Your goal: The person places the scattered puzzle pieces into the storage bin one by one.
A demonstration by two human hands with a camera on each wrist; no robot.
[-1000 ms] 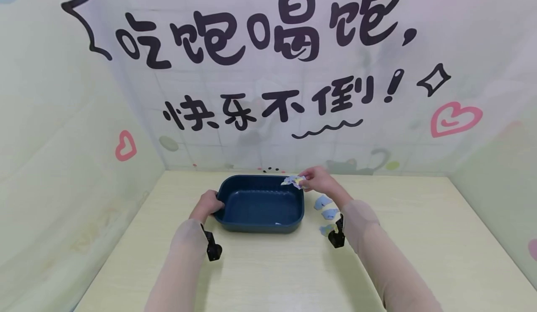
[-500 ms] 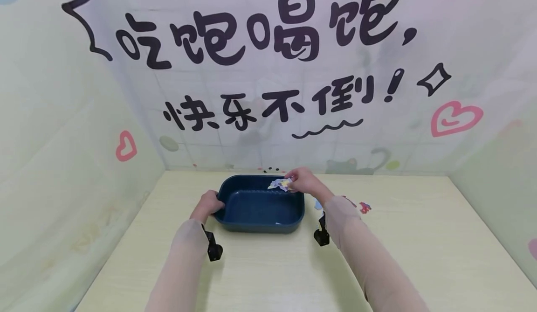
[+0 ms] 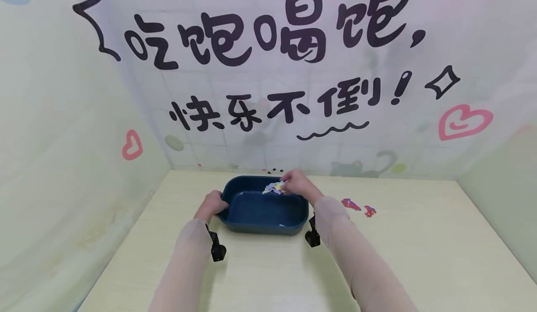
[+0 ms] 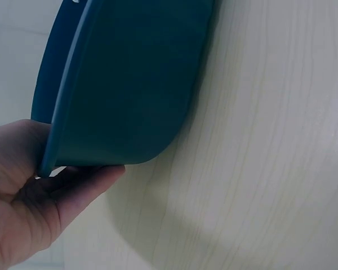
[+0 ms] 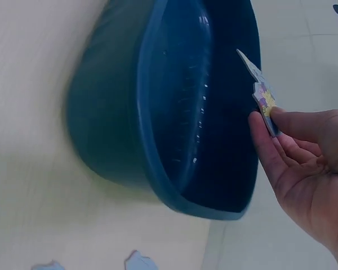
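A dark blue oblong basin [image 3: 264,231] stands on the table near the back wall. My left hand [image 3: 213,203] grips its left end, thumb inside the rim and fingers along the outer wall [image 4: 124,84]. My right hand [image 3: 299,184] is over the basin's back right corner. Between thumb and fingers it pinches a thin flat cut-out piece [image 5: 265,101] with a jagged outline, pale with yellow and purple print. The piece hangs over the basin's opening, above its floor.
Two red and purple cut-outs [image 3: 350,204] lie on the table right of the basin. Light blue cut-outs [image 5: 139,261] show at the bottom of the right wrist view; my right arm hides them in the head view. A printed wall hanging [image 3: 251,153] rises behind the table.
My right hand has moved left with the cut-out piece, further over the basin. The red cut-outs have come into view and the blue ones are now covered. My left hand keeps its grip.
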